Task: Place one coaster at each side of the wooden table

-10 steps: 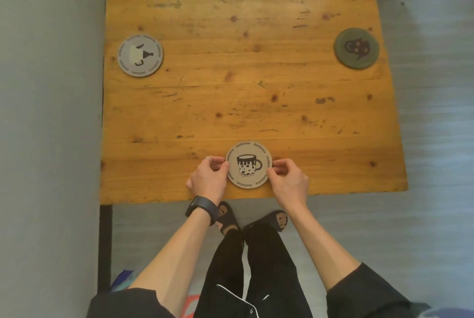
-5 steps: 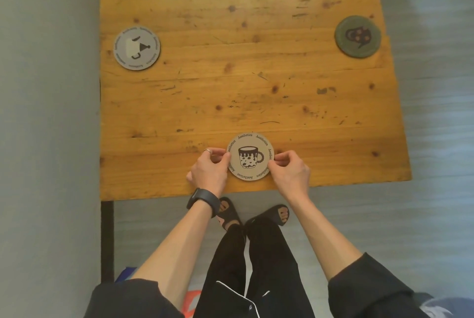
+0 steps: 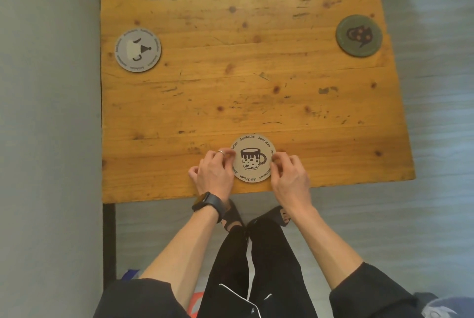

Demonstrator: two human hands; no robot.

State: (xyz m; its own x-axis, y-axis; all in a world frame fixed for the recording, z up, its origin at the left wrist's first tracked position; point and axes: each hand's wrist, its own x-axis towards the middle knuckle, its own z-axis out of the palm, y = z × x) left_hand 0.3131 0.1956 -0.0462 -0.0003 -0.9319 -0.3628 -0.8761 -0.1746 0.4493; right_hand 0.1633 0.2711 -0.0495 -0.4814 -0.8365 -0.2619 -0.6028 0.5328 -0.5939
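Left hand [image 3: 214, 176] and right hand [image 3: 289, 179] pinching opposite edges of mug coaster [image 3: 253, 158] — flat near wooden table [image 3: 230, 102] front edge, grey coaster [image 3: 137, 50] left, green coaster [image 3: 359, 36] right

Domestic room, likely a home: worn wooden table [image 3: 256, 74] against a plain wall [image 3: 48, 112], grey plank floor [image 3: 410, 228], decorative coasters [image 3: 138, 50], person in slippers [image 3: 232, 215].
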